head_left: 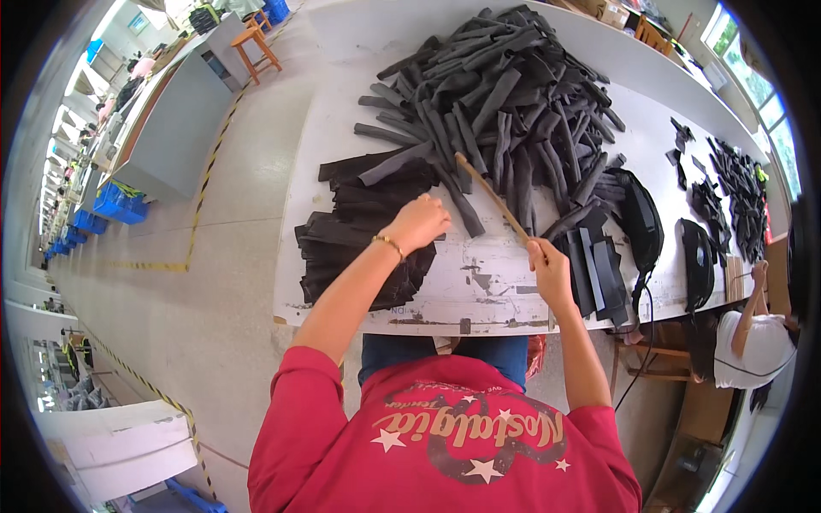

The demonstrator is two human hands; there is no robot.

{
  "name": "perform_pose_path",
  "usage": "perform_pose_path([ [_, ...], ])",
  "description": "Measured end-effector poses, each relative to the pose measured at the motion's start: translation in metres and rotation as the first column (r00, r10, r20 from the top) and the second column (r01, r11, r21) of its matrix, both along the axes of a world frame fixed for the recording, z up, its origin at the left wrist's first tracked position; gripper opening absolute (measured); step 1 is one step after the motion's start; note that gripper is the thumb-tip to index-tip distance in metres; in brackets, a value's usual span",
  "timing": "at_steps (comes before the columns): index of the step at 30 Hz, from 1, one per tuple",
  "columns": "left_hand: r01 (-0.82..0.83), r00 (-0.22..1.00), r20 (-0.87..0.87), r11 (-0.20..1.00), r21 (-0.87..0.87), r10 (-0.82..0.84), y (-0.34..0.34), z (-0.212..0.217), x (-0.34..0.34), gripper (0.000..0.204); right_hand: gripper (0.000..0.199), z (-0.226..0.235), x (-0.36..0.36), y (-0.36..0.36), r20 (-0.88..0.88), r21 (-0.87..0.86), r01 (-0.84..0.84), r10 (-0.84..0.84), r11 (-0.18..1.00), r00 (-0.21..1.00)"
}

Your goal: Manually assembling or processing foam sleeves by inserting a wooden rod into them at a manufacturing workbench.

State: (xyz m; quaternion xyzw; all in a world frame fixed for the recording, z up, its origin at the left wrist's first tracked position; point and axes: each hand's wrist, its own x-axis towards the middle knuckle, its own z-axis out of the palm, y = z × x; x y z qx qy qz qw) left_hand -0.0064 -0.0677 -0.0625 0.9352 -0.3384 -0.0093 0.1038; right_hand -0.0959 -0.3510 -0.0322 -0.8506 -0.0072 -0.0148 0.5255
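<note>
Dark grey, soft-looking cloth tubes (513, 85), wrinkled and too many to count, lie heaped on the far half of a scuffed white table (329, 128). One thin wooden stick (499, 203), straight and tan, is pinched at its near end between the thumb and fingers of the right hand (550, 267); its far tip is at the tubes' near edge. Flat black cloth strips (342, 256) lie in two overlapping piles on the table's left. The left hand (421, 222) is at their right edge, fingers curled; I cannot tell whether they grip anything. The red shirt (487, 445) carries tan lettering and at least five white stars. Two curved black bags (640, 221) are on the right.
</note>
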Motion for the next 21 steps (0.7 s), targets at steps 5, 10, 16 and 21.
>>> perform_pose_path([
  [5, -0.003, 0.969, -0.247, 0.994, -0.107, -0.023, 0.007, -0.001, 0.022, 0.010, 0.022, -0.004, -0.031, -0.021, -0.055, -0.051, -0.025, 0.022, 0.998, 0.998],
  [10, -0.085, 0.968, -0.251, 0.960, -0.268, 0.016, 0.011, 0.035, 0.013, 0.012, 0.020, 0.010, -0.044, -0.039, -0.118, -0.048, -0.120, 0.114, 0.992, 0.987],
  [16, -0.076, 0.972, -0.232, 0.905, -0.419, -0.025, 0.015, 0.060, -0.005, 0.014, 0.020, 0.031, -0.053, -0.041, -0.145, -0.062, -0.182, 0.172, 0.981, 0.974],
  [21, -0.057, 0.980, -0.195, 0.907, -0.417, -0.028, 0.016, 0.061, -0.007, 0.016, 0.019, 0.028, -0.054, -0.040, -0.138, -0.049, -0.156, 0.148, 0.986, 0.979],
])
